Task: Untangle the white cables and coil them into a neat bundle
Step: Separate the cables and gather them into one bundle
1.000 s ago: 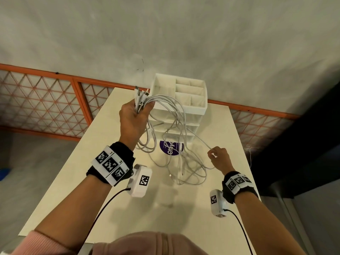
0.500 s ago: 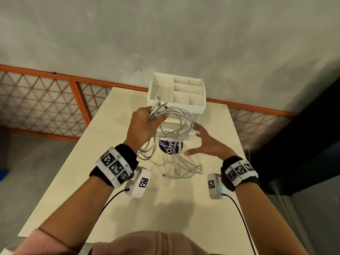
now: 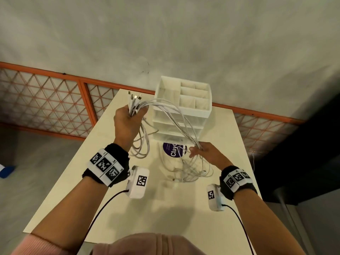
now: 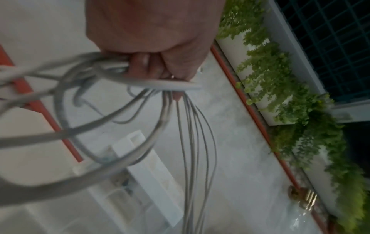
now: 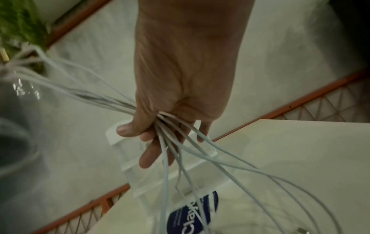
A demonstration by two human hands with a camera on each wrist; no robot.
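Observation:
Several white cables (image 3: pixel 171 112) arc in the air between my two hands above the cream table (image 3: pixel 184 214). My left hand (image 3: pixel 137 112) is raised and grips one bunched end in a fist, metal plugs (image 3: pixel 134 97) sticking up past it and loops (image 3: pixel 142 150) hanging below. In the left wrist view the left hand (image 4: pixel 152 68) is curled tight round the cables (image 4: pixel 96 74). My right hand (image 3: pixel 197 149), lower and to the right, holds the strands between thumb and fingers. The right wrist view shows the right hand (image 5: pixel 152 131) with cables (image 5: pixel 180 158) fanning out. Loose ends (image 3: pixel 189 172) lie tangled on the table.
A white drawer organizer (image 3: pixel 184 107) with open top compartments stands at the table's far edge, right behind the cables. A round purple label (image 3: pixel 173 150) lies under the strands. An orange lattice railing (image 3: pixel 46 102) runs behind the table. Potted green plants (image 4: pixel 290 95) line the floor.
My right hand let go of a single strand out at the right, swung in open toward the bundle, and now grips the bunched strands. My left hand shifted right, then back left.

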